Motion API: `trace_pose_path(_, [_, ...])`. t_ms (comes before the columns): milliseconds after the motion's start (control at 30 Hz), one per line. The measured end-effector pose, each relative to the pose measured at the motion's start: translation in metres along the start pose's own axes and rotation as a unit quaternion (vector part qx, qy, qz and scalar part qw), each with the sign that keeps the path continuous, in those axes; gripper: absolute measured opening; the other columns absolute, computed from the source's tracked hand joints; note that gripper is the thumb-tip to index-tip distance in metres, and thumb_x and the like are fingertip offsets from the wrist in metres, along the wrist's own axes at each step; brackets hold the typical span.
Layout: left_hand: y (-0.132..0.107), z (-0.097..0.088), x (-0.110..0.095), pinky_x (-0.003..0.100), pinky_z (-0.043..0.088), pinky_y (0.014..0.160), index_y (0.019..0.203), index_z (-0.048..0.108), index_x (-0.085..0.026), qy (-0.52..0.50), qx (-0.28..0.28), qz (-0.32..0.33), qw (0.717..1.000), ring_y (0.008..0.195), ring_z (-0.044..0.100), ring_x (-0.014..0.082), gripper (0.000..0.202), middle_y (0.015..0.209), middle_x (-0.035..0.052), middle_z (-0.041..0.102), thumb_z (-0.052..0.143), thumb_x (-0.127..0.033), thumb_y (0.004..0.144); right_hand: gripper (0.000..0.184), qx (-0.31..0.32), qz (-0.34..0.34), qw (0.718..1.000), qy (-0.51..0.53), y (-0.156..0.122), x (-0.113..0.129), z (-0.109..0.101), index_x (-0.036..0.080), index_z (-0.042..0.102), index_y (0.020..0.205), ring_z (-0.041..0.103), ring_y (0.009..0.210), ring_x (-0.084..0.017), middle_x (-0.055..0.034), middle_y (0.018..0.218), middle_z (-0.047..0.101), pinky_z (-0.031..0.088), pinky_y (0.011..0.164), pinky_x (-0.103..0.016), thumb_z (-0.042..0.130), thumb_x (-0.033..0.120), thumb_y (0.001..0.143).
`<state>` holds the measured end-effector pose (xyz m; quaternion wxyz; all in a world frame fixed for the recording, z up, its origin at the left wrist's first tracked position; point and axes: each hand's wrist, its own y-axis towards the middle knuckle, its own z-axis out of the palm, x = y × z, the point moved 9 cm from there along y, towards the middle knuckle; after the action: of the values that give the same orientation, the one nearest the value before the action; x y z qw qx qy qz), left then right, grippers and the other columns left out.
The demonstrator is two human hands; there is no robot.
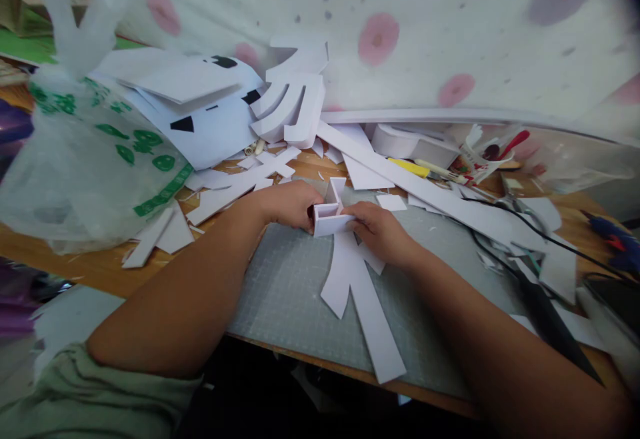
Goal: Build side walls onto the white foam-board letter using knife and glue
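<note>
Between my two hands is a small white foam board piece with upright walls, held just above the cutting mat. My left hand grips its left end, fingers curled round it. On the other side, my right hand pinches its right end between thumb and fingers. Below it, a flat white forked strip stretches toward the table's front edge; whether it is joined to the held piece I cannot tell. A small white rectangle lies on the mat beyond my right hand.
A plastic bag with green print stands at the left. White cut-out shapes and scraps crowd the back. A long white strip runs across to the right, near a cup of tools, a black cable and a blue glue gun.
</note>
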<state>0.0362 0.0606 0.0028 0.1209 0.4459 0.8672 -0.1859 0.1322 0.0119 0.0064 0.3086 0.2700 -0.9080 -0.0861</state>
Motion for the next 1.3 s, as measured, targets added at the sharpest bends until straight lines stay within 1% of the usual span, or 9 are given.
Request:
trace_pose_path(167, [-0.001,0.0,0.001,0.026,0.035,0.057,0.073,0.064,-0.018,-0.007,-0.01,0.015,1.0,0.063,0.055,0.0152,0.012,0.066,-0.0013,0.062,0.066,-0.026,0.064,0.028,-0.003,-0.007,1.0,-0.001,0.0,0.002,-0.001,0.02,0.066,0.1,0.064,0.095,-0.021,-0.0064,0.102,0.071,0.05,0.082,-0.037,0.047,0.007,0.084])
trace_pose_path(333, [-0.001,0.0,0.003,0.026,0.034,0.057,0.072,0.064,-0.019,0.0,-0.003,-0.009,1.0,0.062,0.053,0.0149,0.014,0.066,-0.0013,0.061,0.066,-0.029,0.064,0.027,-0.002,-0.011,1.0,0.0,0.0,0.002,-0.001,0.02,0.066,0.101,0.064,0.093,-0.021,-0.0071,0.102,0.071,0.05,0.081,-0.038,0.047,0.009,0.085])
trace_pose_path(500, [-0.003,-0.003,-0.002,0.025,0.035,0.058,0.076,0.064,-0.018,0.01,-0.002,-0.023,1.0,0.068,0.056,0.016,0.016,0.072,-0.0001,0.064,0.067,-0.028,0.065,0.029,-0.006,-0.014,1.0,0.008,-0.001,0.002,-0.002,0.019,0.066,0.101,0.063,0.096,-0.023,-0.0072,0.102,0.07,0.049,0.084,-0.04,0.046,0.008,0.083])
trace_pose_path(700, [-0.014,-0.017,0.002,0.023,0.034,0.062,0.078,0.064,-0.019,-0.015,-0.004,-0.02,1.0,0.072,0.057,0.0146,0.017,0.075,-0.0021,0.065,0.069,-0.031,0.066,0.032,0.001,-0.01,1.0,0.004,-0.001,-0.001,0.0,0.021,0.066,0.104,0.063,0.096,-0.022,-0.0059,0.101,0.07,0.048,0.085,-0.039,0.047,0.007,0.082])
trace_pose_path(800, [-0.021,-0.033,0.003,0.023,0.034,0.065,0.088,0.067,-0.021,-0.04,-0.057,-0.032,0.997,0.076,0.058,0.0142,0.021,0.084,-0.0021,0.067,0.062,-0.035,0.073,0.033,-0.001,-0.014,1.0,0.011,-0.001,-0.002,0.0,0.023,0.066,0.104,0.063,0.097,-0.022,-0.0053,0.104,0.07,0.048,0.085,-0.039,0.047,0.007,0.082])
trace_pose_path(867, [-0.023,-0.043,0.0,0.024,0.034,0.064,0.089,0.067,-0.021,-0.048,-0.113,-0.046,0.991,0.075,0.056,0.0141,0.024,0.084,-0.0013,0.066,0.058,-0.039,0.077,0.033,-0.002,-0.018,1.0,0.014,-0.001,-0.001,0.0,0.024,0.065,0.105,0.063,0.098,-0.022,-0.0044,0.105,0.07,0.048,0.086,-0.039,0.047,0.008,0.082])
trace_pose_path(900, [-0.023,-0.044,-0.003,0.025,0.033,0.064,0.088,0.068,-0.02,-0.051,-0.126,-0.051,0.989,0.074,0.056,0.0141,0.026,0.083,-0.0008,0.066,0.057,-0.041,0.078,0.033,-0.003,-0.018,1.0,0.014,-0.001,-0.001,-0.001,0.024,0.066,0.104,0.063,0.097,-0.022,-0.0043,0.105,0.07,0.048,0.085,-0.039,0.047,0.008,0.082])
trace_pose_path(1067, [-0.011,-0.029,-0.017,0.025,0.033,0.063,0.084,0.067,-0.018,-0.071,-0.088,-0.049,0.992,0.071,0.053,0.0127,0.025,0.083,-0.0005,0.065,0.062,-0.041,0.075,0.035,-0.001,-0.014,1.0,0.003,-0.002,-0.002,0.0,0.024,0.066,0.103,0.063,0.093,-0.022,-0.0042,0.1,0.07,0.048,0.082,-0.039,0.045,0.005,0.081])
trace_pose_path(1300, [-0.009,-0.023,-0.007,0.025,0.033,0.058,0.08,0.064,-0.018,-0.095,-0.061,-0.074,0.991,0.061,0.05,0.012,0.024,0.069,-0.0014,0.061,0.063,-0.041,0.074,0.032,0.004,-0.025,1.0,-0.013,-0.002,0.002,0.0,0.02,0.064,0.109,0.061,0.098,-0.021,-0.0069,0.105,0.07,0.048,0.087,-0.038,0.047,0.007,0.085])
